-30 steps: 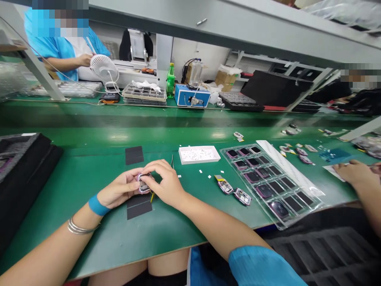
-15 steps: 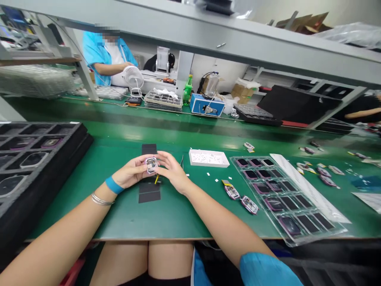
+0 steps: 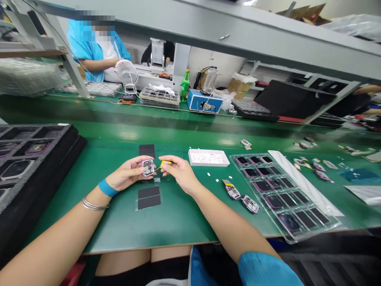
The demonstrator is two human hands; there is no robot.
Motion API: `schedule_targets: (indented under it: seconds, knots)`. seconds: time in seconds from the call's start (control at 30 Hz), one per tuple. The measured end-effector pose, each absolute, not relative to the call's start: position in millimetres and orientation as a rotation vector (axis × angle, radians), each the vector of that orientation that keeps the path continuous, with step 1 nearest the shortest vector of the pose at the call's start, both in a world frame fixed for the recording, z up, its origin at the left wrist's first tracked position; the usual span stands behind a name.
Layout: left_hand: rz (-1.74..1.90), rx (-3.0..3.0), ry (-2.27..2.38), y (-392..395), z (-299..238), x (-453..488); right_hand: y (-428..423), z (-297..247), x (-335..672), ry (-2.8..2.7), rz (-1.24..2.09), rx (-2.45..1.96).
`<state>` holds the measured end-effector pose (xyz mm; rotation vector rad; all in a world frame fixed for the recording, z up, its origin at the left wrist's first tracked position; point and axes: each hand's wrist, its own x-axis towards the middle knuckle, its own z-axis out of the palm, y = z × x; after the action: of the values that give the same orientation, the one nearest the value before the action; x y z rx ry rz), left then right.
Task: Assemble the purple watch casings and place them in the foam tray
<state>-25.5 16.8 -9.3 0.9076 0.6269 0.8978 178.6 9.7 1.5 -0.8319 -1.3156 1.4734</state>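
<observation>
My left hand (image 3: 130,171) is closed on a small watch case (image 3: 148,167) with a purple rim, its inner electronics facing me. Between the fingertips of my right hand (image 3: 178,171) is a small battery (image 3: 165,163) with yellow ends. A thin yellow lead runs from it towards the case. Both hands are above the green table (image 3: 125,230). Below them lies a black rectangular sheet (image 3: 149,197) on clear film, and another black sheet (image 3: 147,150) lies just beyond. A small pale piece (image 3: 156,180) is under the hands.
A white box (image 3: 208,158) with tiny bits stands beyond my right hand. Two opened watch cases (image 3: 250,204) lie nearer, beside a clear tray (image 3: 293,237) of watch parts. A black foam tray (image 3: 67,137) occupies the left. A co-worker (image 3: 101,55) sits across, near a fan (image 3: 126,71).
My right hand has moved right, away from the case, and now pinches the battery, which hung below the case before. The case stays in my left hand. The view has shifted slightly.
</observation>
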Motion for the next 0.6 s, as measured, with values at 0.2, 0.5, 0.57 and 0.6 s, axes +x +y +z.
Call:
schedule_targets:
  seconds: [0.2,0.5,0.57,0.6]
  knots:
    - [0.7,0.953,0.579,14,-11,-22,3,1,175,-1.565,1.158,-0.776]
    - [0.697,0.941,0.71,2,-8,-6,-7,-3,169,-1.83,0.619,-0.837]
    - [0.723,0.93,0.73,1,-8,-5,-5,-4,168,-1.814,0.668,-0.858]
    - [0.733,0.924,0.743,1,-8,-5,-4,-5,167,-1.809,0.694,-0.878]
